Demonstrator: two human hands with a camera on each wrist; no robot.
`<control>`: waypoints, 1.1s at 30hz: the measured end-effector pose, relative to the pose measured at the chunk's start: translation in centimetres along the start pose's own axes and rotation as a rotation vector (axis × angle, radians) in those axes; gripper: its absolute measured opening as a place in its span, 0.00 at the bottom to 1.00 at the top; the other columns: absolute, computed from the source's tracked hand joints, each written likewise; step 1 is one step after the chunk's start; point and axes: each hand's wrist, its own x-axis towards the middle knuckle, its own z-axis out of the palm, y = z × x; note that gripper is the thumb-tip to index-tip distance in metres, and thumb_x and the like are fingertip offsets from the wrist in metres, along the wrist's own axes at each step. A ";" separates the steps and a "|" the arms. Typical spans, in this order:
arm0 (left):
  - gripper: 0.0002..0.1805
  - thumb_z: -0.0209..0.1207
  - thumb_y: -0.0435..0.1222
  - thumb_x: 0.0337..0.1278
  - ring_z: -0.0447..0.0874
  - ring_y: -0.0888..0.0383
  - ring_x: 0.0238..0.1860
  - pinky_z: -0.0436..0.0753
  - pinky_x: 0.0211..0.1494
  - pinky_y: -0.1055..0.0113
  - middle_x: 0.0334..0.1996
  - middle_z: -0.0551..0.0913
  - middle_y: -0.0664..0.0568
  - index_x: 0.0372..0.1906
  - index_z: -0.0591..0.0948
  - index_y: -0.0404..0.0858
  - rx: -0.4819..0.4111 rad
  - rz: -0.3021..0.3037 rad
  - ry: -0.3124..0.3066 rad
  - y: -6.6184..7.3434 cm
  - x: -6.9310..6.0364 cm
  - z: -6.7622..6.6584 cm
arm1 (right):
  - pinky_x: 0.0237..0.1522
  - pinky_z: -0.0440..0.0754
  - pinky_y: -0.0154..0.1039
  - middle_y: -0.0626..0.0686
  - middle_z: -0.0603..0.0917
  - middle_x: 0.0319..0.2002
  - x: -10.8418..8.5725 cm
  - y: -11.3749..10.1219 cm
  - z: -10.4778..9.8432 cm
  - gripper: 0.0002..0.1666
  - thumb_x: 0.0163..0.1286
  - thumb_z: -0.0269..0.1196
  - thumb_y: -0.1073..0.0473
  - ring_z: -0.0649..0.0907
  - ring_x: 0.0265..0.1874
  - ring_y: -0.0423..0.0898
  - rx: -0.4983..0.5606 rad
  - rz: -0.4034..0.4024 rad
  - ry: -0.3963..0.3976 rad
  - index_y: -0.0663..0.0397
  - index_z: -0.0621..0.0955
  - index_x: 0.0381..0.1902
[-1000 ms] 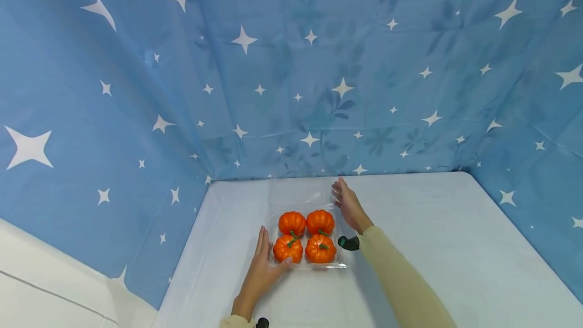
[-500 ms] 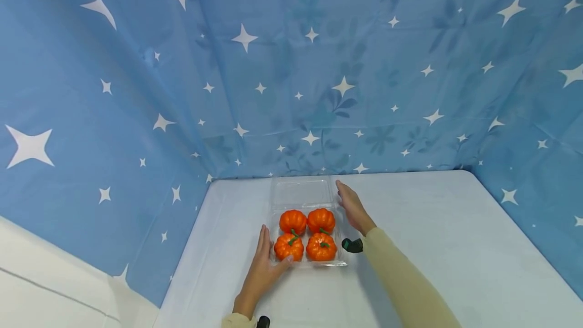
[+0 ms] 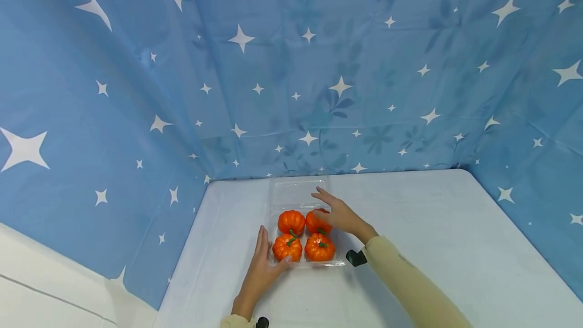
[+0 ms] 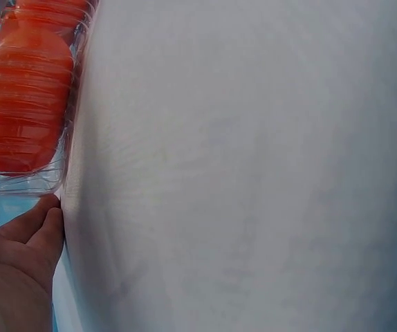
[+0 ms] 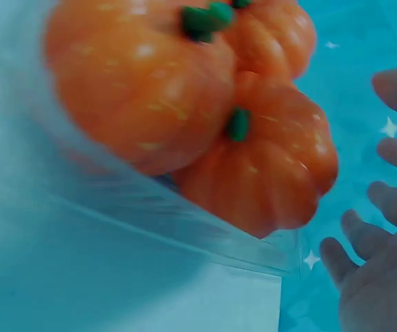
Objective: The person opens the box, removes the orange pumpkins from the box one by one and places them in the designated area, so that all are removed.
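Spread right hand over the far-right pumpkin, left hand at the box's near corner

Four glossy orange, ribbed toy-like pumpkins with green stems sit two by two in a clear, thin plastic box (image 3: 319, 264), its see-through lid (image 3: 291, 194) folded back beyond both hands. The near-left pumpkin (image 3: 287, 251) is just beside the left hand (image 3: 261, 270); the far-left pumpkin (image 3: 290, 221) lies beyond that one. The far-right pumpkin (image 3: 312, 226) is partly hidden by the right hand (image 3: 339, 215), and the near-right pumpkin (image 3: 320, 251) lies on the wearer's side of that hand.

The right hand reaches in from the right, palm inward, fingers spread and apart, gripping nothing; whether its thumb touches the pumpkin, I cannot tell. The left hand's fingers run fairly straight along the box's left side, thumb apart at the front edge, fingertips (image 4: 50, 200) at the corner without clamping it.
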 end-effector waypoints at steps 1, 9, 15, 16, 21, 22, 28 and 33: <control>0.65 0.71 0.60 0.63 0.66 0.35 0.78 0.68 0.77 0.46 0.88 0.39 0.43 0.87 0.45 0.33 0.001 -0.002 0.001 0.0 0.0 0.0 | 0.76 0.61 0.69 0.61 0.56 0.85 -0.2 0.0 0.3 0.36 0.79 0.64 0.54 0.58 0.82 0.66 -0.032 -0.015 -0.022 0.56 0.71 0.81; 0.65 0.71 0.60 0.63 0.67 0.34 0.77 0.68 0.77 0.45 0.88 0.40 0.43 0.87 0.46 0.33 -0.003 -0.005 0.008 0.0 -0.1 0.0 | 0.72 0.71 0.67 0.68 0.65 0.80 -1.2 0.2 2.1 0.31 0.76 0.67 0.62 0.69 0.76 0.69 -0.229 -0.075 -0.085 0.63 0.77 0.74; 0.65 0.71 0.60 0.63 0.67 0.35 0.77 0.67 0.77 0.47 0.88 0.40 0.43 0.88 0.45 0.34 -0.001 -0.019 0.002 -0.1 0.0 0.1 | 0.70 0.74 0.63 0.68 0.71 0.76 -1.6 0.4 2.2 0.29 0.73 0.66 0.71 0.73 0.74 0.68 -0.248 -0.126 -0.051 0.64 0.79 0.72; 0.65 0.71 0.60 0.63 0.67 0.36 0.77 0.67 0.77 0.47 0.88 0.39 0.44 0.88 0.45 0.34 0.001 -0.020 0.003 -0.1 0.0 0.1 | 0.70 0.74 0.63 0.68 0.72 0.75 -1.7 0.4 2.2 0.29 0.73 0.66 0.72 0.73 0.73 0.67 -0.243 -0.134 -0.044 0.64 0.79 0.71; 0.65 0.71 0.60 0.63 0.67 0.35 0.77 0.67 0.78 0.46 0.88 0.39 0.45 0.88 0.45 0.34 0.000 -0.019 0.005 0.0 0.1 0.1 | 0.70 0.74 0.63 0.68 0.74 0.73 -1.7 0.6 1.9 0.29 0.72 0.66 0.75 0.74 0.73 0.67 -0.218 -0.163 -0.027 0.65 0.79 0.70; 0.65 0.71 0.60 0.63 0.67 0.35 0.77 0.67 0.78 0.46 0.88 0.39 0.44 0.88 0.45 0.34 0.001 -0.019 0.005 0.0 0.1 0.1 | 0.70 0.74 0.63 0.68 0.75 0.73 -1.7 0.6 1.9 0.29 0.72 0.66 0.75 0.74 0.72 0.67 -0.211 -0.167 -0.025 0.66 0.79 0.70; 0.65 0.71 0.59 0.63 0.65 0.35 0.78 0.66 0.78 0.46 0.88 0.39 0.42 0.87 0.45 0.33 -0.009 -0.004 0.006 -0.1 0.0 0.2 | 0.71 0.73 0.64 0.67 0.75 0.73 -1.9 0.3 1.5 0.29 0.72 0.65 0.76 0.74 0.73 0.67 -0.171 -0.161 -0.010 0.64 0.79 0.71; 0.64 0.72 0.58 0.64 0.65 0.35 0.78 0.66 0.78 0.46 0.88 0.39 0.41 0.87 0.45 0.32 -0.014 0.010 0.010 -0.2 0.1 0.2 | 0.71 0.73 0.64 0.64 0.77 0.72 -1.8 -0.2 0.9 0.30 0.72 0.67 0.75 0.75 0.72 0.66 -0.130 -0.138 0.030 0.59 0.80 0.71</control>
